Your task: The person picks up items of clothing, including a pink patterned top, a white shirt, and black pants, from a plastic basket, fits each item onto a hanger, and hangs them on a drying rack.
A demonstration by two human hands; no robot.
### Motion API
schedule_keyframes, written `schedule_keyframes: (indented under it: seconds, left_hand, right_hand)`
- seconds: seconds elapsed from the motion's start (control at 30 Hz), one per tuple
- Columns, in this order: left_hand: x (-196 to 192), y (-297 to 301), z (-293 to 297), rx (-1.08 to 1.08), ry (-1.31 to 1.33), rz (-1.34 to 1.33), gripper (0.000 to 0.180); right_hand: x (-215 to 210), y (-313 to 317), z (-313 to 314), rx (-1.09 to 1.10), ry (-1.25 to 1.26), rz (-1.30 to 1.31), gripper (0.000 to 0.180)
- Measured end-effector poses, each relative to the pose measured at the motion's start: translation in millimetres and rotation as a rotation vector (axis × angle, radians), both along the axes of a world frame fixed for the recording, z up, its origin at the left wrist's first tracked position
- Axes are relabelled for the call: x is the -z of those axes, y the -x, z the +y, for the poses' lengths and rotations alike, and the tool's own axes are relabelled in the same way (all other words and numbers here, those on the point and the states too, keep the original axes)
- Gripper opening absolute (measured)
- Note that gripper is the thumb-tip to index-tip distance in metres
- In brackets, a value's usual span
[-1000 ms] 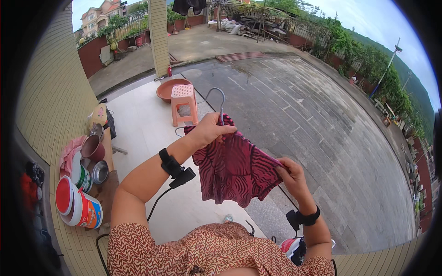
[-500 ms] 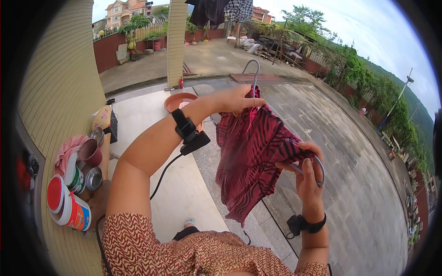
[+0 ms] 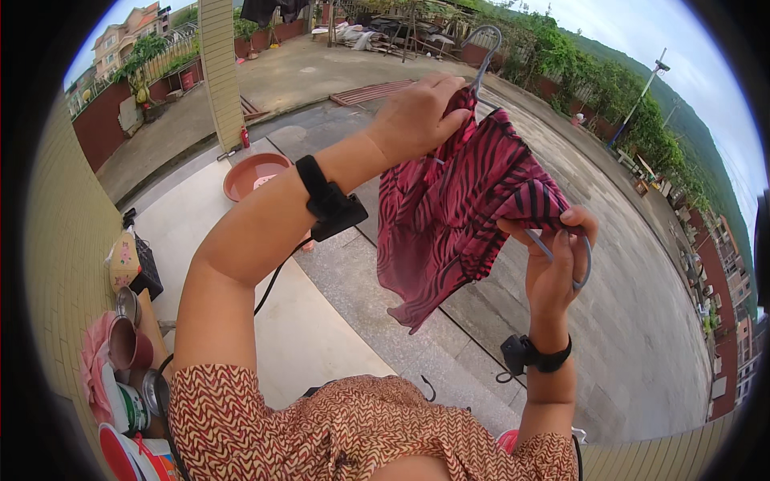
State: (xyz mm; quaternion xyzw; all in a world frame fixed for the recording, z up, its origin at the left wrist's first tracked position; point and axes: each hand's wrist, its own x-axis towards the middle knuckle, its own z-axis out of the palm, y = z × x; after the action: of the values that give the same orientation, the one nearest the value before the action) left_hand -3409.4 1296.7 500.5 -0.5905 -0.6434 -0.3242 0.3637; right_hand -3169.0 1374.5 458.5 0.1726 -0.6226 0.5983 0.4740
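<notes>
A dark pink garment with black zebra stripes [image 3: 453, 216] hangs on a grey hanger [image 3: 495, 40], held up in front of me. My left hand [image 3: 421, 116] is closed on the gathered cloth just below the hook. At the garment's right end, my right hand [image 3: 557, 252] pinches the striped cloth, with the curved end of the hanger passing through its fingers. The lower hem hangs free between my arms. Folded cloth hides much of the hanger's middle.
Left of me are a brown-red basin [image 3: 255, 170], a maroon pot [image 3: 131, 345], a pink cloth [image 3: 98, 365] and several buckets by the tiled wall [image 3: 60, 264]. A tiled pillar [image 3: 218, 72] stands ahead. Paved yard [image 3: 634, 313] stretches to the right.
Both hands and the garment on its hanger have risen in the view. The surroundings have shifted left and the buckets lower, as my view turned right. Both grips look the same.
</notes>
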Motion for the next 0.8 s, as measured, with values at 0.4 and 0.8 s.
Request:
schedule_keyframes:
  seconds: [0.4,0.8]
  left_hand:
    - [232,-14,8,-0.013,0.032,-0.773,0.108]
    - [309,-12,94,-0.359,0.096,-1.025,0.116]
  right_hand:
    - [-62,66,45,0.106,-0.1,0.193,0.018]
    - [-156,96,66,0.066,-0.281,0.23,0.019]
